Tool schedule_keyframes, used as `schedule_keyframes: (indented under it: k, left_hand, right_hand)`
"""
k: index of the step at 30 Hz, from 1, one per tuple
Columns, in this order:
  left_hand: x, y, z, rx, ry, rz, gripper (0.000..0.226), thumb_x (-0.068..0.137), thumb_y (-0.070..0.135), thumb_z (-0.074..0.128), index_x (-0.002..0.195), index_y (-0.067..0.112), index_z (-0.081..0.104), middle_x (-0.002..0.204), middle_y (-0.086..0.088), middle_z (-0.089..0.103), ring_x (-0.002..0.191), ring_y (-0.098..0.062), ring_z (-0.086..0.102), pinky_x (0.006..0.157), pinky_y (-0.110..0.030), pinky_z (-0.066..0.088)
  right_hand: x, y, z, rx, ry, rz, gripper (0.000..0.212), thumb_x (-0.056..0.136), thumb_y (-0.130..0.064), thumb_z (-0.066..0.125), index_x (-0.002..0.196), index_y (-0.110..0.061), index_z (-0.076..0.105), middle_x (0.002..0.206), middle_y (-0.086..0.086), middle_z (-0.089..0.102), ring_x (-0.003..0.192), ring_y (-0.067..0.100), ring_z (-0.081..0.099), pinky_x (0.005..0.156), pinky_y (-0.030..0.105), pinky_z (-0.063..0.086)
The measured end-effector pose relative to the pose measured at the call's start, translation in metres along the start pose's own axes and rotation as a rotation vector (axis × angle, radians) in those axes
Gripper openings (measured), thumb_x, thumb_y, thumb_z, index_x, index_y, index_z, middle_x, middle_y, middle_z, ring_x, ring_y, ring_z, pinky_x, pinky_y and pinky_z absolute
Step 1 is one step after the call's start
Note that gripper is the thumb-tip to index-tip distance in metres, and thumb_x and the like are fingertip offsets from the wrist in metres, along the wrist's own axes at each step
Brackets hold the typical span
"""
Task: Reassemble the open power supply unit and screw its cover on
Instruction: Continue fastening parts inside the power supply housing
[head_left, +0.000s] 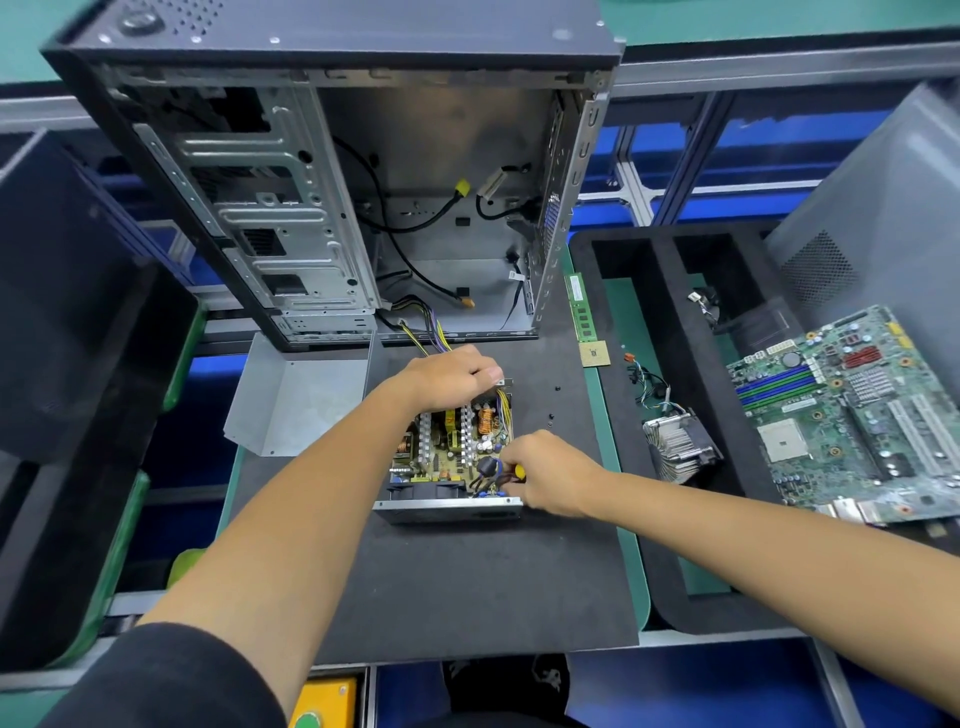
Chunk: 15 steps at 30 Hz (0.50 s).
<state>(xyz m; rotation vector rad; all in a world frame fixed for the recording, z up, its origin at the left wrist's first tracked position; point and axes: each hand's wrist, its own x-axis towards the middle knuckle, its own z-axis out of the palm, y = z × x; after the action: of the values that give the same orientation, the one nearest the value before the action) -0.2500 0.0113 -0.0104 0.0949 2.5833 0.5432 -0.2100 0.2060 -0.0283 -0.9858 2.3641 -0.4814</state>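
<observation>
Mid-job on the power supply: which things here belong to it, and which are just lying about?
Job:
open power supply unit
grey metal cover
loose black screws
left hand, gripping the unit's far edge
right hand, holding a yellow-handled tool

Lying about:
computer case
motherboard
heatsink fan
RAM stick
CPU chip

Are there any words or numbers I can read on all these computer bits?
None can be read.
Green memory stick: white label, too small.
Green motherboard: white sticker and printing, blurred.
Square gold processor chip: markings too small.
Open grey metal power supply unit: board printing too small.
</observation>
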Motion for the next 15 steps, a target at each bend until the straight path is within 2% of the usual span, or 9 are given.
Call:
schedule_keyframes:
  k: [3,6,11,15]
  left_hand:
    - [0.001,-0.001,0.000,-0.009,-0.001,-0.002,0.038,0.101,0.045,0.023,0.101,0.029,0.056,0.110,0.003,0.048,0.101,-0.020,0.051,0.079,-0.039,0.029]
    - [0.002,-0.002,0.001,-0.015,-0.001,0.003,0.037,0.100,0.046,0.023,0.099,0.030,0.056,0.109,0.004,0.048,0.102,-0.019,0.051,0.079,-0.039,0.029]
    - [0.004,-0.005,0.002,-0.035,-0.003,0.005,0.036,0.100,0.046,0.025,0.105,0.031,0.058,0.114,0.005,0.049,0.106,-0.018,0.051,0.079,-0.038,0.028]
    - [0.004,-0.007,0.002,-0.042,-0.004,0.004,0.036,0.100,0.047,0.025,0.106,0.033,0.058,0.114,0.006,0.049,0.107,-0.018,0.051,0.080,-0.039,0.028]
  right_hand:
    - [-0.001,-0.002,0.003,-0.026,0.014,0.007,0.016,0.086,-0.020,0.067,0.077,-0.008,0.060,0.080,0.012,0.065,0.072,0.030,0.058,0.057,0.031,0.043]
    - [-0.001,-0.005,0.002,-0.001,0.048,0.028,0.016,0.086,-0.018,0.066,0.077,-0.014,0.054,0.080,0.012,0.063,0.073,0.031,0.058,0.062,0.035,0.050]
    - [0.006,-0.010,-0.005,0.034,-0.021,0.039,0.022,0.082,-0.011,0.064,0.065,-0.011,0.051,0.059,0.005,0.047,0.060,0.028,0.042,0.051,0.031,0.033]
    - [0.007,-0.005,-0.014,0.054,-0.067,0.019,0.019,0.081,-0.016,0.068,0.066,-0.010,0.059,0.059,0.005,0.049,0.058,0.025,0.042,0.055,0.033,0.042]
